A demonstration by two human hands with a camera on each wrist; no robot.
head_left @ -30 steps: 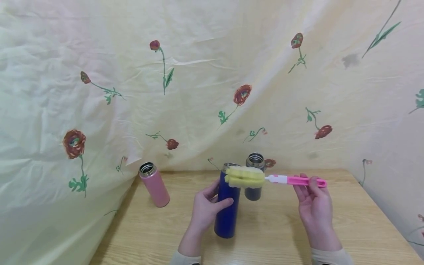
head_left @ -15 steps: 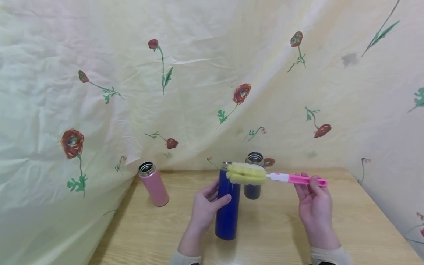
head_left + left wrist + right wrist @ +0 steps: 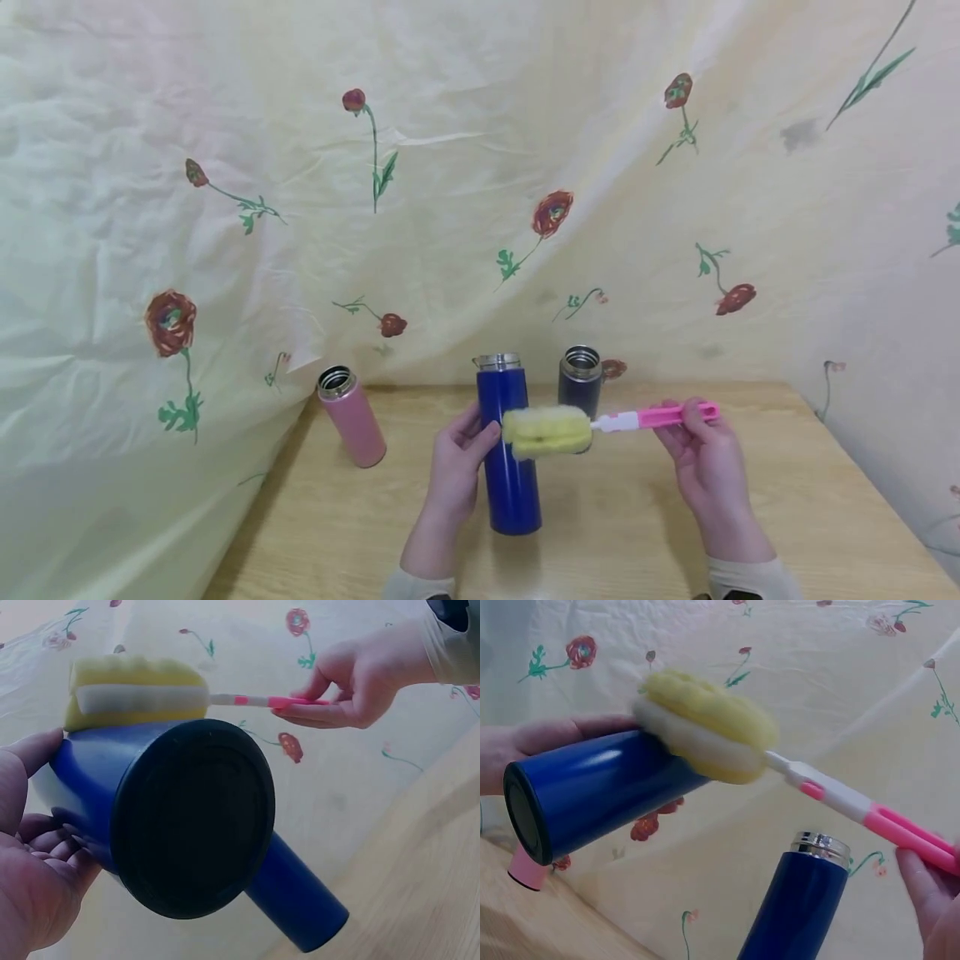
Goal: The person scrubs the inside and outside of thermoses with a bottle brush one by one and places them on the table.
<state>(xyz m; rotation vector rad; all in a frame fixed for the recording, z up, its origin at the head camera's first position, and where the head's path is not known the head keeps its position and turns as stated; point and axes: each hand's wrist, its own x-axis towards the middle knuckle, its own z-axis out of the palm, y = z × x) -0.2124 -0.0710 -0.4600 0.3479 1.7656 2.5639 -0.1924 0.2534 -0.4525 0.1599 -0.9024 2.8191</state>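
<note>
I see the left hand gripping the blue bottle, the right hand pinching the sponge brush by its handle, sponge beside the bottle.

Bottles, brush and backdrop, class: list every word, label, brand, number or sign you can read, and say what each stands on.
None: no readable text shows in any view.
The blue bottle, pink bottle, dark bottle and brush show no legible lettering.
The backdrop bears printed flowers.
The blue bottle's base is too dark to judge for fine marks.
</note>
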